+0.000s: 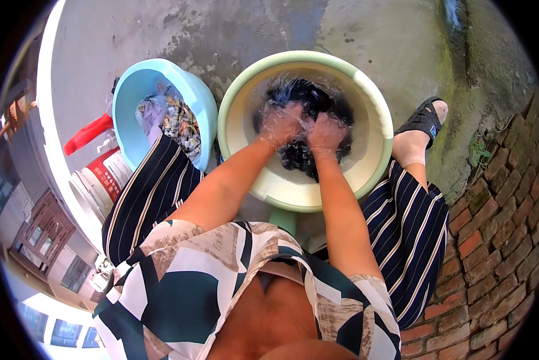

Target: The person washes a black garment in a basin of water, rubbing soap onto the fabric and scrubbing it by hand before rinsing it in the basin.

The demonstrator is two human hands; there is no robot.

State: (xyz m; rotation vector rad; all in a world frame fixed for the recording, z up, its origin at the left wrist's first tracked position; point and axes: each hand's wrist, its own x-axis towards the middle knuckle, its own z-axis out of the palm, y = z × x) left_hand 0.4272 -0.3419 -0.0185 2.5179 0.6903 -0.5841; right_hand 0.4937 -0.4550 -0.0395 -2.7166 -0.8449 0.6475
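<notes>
Head view:
Basin (377,126): pale green, on wet concrete between the knees.
Dark cloth (308,102): underwater, mid-basin, bulk lying beyond the knuckles.
Left hand (281,123): submerged, curled onto cloth; grip blurred.
Right hand (327,132): alongside, likewise curled; equally near.
Blue basin (128,96): left, holding patterned laundry.

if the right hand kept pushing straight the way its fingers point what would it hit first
Most likely the dark cloth it already presses in the water; the right hand points away from the body, and beyond the cloth comes the far wall of the pale green basin. Depth underwater is unclear.
</notes>
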